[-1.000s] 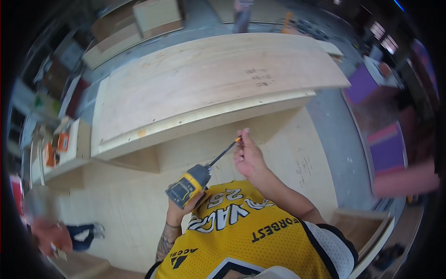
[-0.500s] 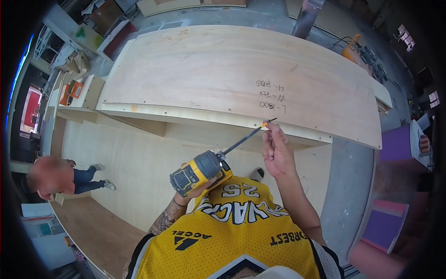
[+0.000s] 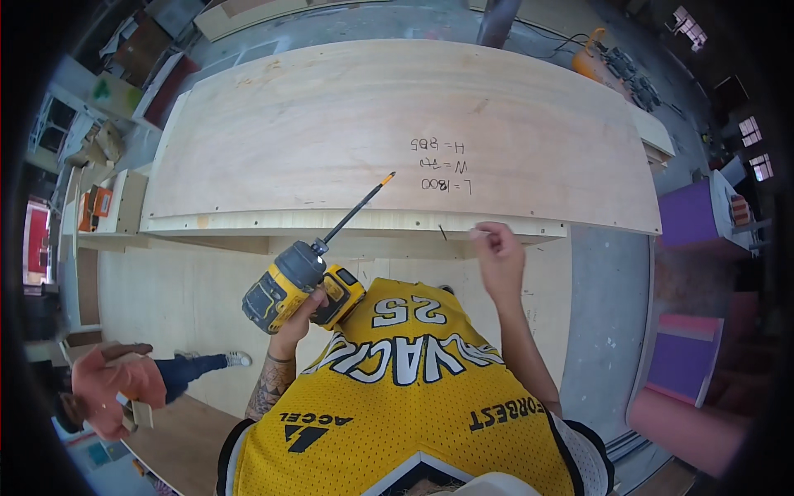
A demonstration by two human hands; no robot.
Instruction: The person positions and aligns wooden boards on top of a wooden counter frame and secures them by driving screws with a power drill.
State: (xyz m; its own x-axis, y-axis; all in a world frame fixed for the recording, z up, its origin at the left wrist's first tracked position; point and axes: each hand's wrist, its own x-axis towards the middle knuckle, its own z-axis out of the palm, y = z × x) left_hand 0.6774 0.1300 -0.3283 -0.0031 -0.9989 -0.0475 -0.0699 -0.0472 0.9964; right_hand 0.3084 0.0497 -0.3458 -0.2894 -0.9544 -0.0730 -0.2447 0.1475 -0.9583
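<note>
My left hand point(image 3: 308, 312) grips a yellow and black cordless impact driver point(image 3: 277, 285) by its handle. Its long dark bit point(image 3: 357, 207) with a yellow-orange tip points up and right over a pale plywood panel point(image 3: 314, 124), with no screw on the tip. A dark screw point(image 3: 442, 233) shows at the panel's near edge, apart from both the bit and my fingers; whether it rests there or is in the air I cannot tell. Just right of it is my right hand point(image 3: 500, 256), fingers curled and pinched together; what they hold, if anything, is hidden.
Handwritten marks point(image 3: 442, 165) lie on the panel. At the lower left a person point(image 3: 116, 384) in an orange shirt holds a small board. Orange boxes point(image 3: 95, 208) sit on a wooden ledge at left. Purple and pink pieces point(image 3: 682, 355) stand at right; an orange tank point(image 3: 589, 59) is behind.
The driver has swung left and its bit has left my right hand. The screw, at the bit tip before, is now separate by the panel edge. The other person has shifted nearer.
</note>
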